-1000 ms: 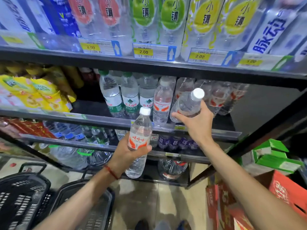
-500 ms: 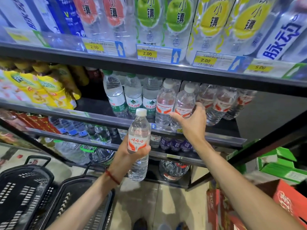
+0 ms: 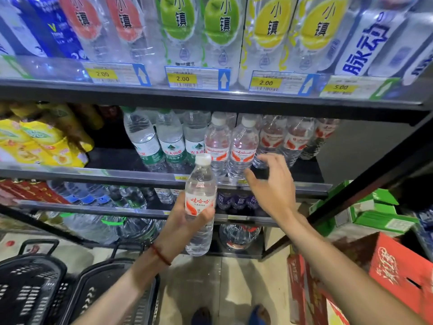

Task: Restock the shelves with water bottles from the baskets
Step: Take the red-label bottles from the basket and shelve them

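Head view: left grip [image 3: 181, 225] wraps bottle [image 3: 201, 181] midsection (upright).

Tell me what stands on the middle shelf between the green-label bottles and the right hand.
In the head view, two upright white-capped red-label bottles stand side by side between the green-label bottles and the right hand, which holds nothing.

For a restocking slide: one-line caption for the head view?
Left hand grips a red-labelled water bottle before the middle shelf while the empty right hand hovers by the shelved bottles.
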`<state>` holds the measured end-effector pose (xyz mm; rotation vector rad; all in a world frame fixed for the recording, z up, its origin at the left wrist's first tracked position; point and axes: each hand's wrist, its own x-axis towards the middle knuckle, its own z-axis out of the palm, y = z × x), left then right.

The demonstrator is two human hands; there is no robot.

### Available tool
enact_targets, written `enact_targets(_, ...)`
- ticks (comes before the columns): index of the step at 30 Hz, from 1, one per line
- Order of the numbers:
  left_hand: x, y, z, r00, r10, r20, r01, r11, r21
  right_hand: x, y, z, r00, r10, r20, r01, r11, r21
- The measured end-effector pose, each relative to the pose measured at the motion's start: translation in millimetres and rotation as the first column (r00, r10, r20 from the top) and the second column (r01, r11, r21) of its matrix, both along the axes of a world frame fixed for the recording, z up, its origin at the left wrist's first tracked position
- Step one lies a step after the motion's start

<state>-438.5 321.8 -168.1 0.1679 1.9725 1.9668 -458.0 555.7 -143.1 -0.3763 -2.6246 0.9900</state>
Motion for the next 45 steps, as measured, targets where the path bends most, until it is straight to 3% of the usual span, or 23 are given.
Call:
enact_targets(5, -5.7, 32.3, 2.6, 0.997, -0.051, -0.066, 0.053, 0.998, 0.019, 31.7, 38.0, 5.4, 0.993, 0.109, 0.050, -0.120, 0.876, 0.467)
enact_targets(10, -8.9, 81.7, 11.0, 0.991, -0.014, -0.136, 0.020, 0.999, 0.044, 53.2, 80.2, 10.1, 0.966, 0.110, 0.234, -0.241, 0.711, 0.661)
enact_targets(19, -11.2, 143.2, 25.7, 0.896, 0.035, -0.442, -0.114, 0.981, -0.154, 77.4, 137.1, 11.4, 0.920, 0.150, 0.363, -0.371, 0.632, 0.680)
enact_targets(25, -18.1, 182.7, 37.8, 0.879, 0.180, -0.442, -0.247, 0.964, -0.096, 83.0, 161.6, 25.0, 0.905, 0.197, 0.378, -0.404, 0.682, 0.610)
enact_targets(30, -37.6, 197.5, 31.4, 0.839, 0.279, -0.467, -0.323, 0.946, -0.015, 83.4, 165.5, 25.2, 0.867, 0.278, 0.414, -0.487, 0.652, 0.581)
enact_targets(33, -46.7, 206.0, 22.6, 0.839, 0.293, -0.459, -0.332, 0.943, -0.005, 83.3, 165.6, 24.5, 0.860, 0.308, 0.407, -0.502, 0.659, 0.560)
enact_targets(39, -52.0, 217.4, 13.3, 0.800, 0.241, -0.549, -0.364, 0.923, -0.125, 81.9, 167.0, 23.6, 0.852, 0.330, 0.408, -0.515, 0.674, 0.530)
enact_targets(45, -56.6, 220.3, 5.1, 0.807, 0.273, -0.523, -0.374, 0.922, -0.096, 78.6, 165.6, 22.5, 0.858, 0.342, 0.384, -0.505, 0.700, 0.505)
